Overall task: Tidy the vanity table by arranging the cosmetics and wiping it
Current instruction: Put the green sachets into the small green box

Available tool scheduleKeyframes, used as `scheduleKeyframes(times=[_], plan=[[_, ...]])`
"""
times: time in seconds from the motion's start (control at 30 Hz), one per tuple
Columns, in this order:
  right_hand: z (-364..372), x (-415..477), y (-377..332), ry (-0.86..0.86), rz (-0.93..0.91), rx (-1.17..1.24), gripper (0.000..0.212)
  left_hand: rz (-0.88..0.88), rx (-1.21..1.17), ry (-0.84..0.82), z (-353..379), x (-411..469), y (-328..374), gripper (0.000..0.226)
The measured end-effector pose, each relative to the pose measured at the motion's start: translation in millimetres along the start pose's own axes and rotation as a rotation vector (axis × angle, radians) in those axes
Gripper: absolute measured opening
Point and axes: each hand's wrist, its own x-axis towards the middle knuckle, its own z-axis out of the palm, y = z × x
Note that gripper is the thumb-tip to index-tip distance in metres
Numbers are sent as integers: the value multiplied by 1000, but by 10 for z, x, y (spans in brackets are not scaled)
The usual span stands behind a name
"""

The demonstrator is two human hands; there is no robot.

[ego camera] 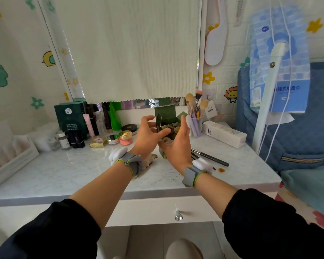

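**Green carton between both hands over the vanity table**

Gripping the green carton [167, 124] with the right hand [176, 146]: palm against its right side, thumb curled onto the lower front. Touching the same carton with the left hand [148, 135]: thumb laid on the front face, the other fingers spread and only loosely bent near the left flap, not closed round anything. Held upright, top flaps open, over the middle of the vanity table [73, 171], in front of the lower edge of the mirror. Base hidden behind the right hand, so cannot tell whether lifted or standing on the top.

Just to the right of the carton, a clear cup [195, 124] full of makeup brushes, and beside that a long white box [223, 133] lying flat. Nearer the front edge, behind the right wrist, a black-handled brush [209, 157] lying on the top, with a small orange stain [221, 170] close to it. Under the left wrist, a crumpled brownish thing [150, 159], too hidden to name.

Along the back left, a dark green mask box [71, 118] standing upright, then a row of tubes and bottles with a green tube [114, 116] at its right end. In front of these, a black round compact [129, 128], a pink jar [125, 138] with a gold lid, a gold palette [97, 142] and black lipsticks [76, 140]. Grey straps on both wrists.
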Motion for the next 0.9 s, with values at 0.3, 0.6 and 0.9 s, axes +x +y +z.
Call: scheduleKeyframes(times=[0.3,0.6,0.9], plan=[[-29,-98,69,-32,-23,96,97,-25,-84,-56,-69,-50,-201,60],[-75,35,61,77,131,182,71,-175,-223,-24,-13,-51,-156,47],[-99,72,106,-53,6,-12,60,-250,-270,38,128,61,-144,36]])
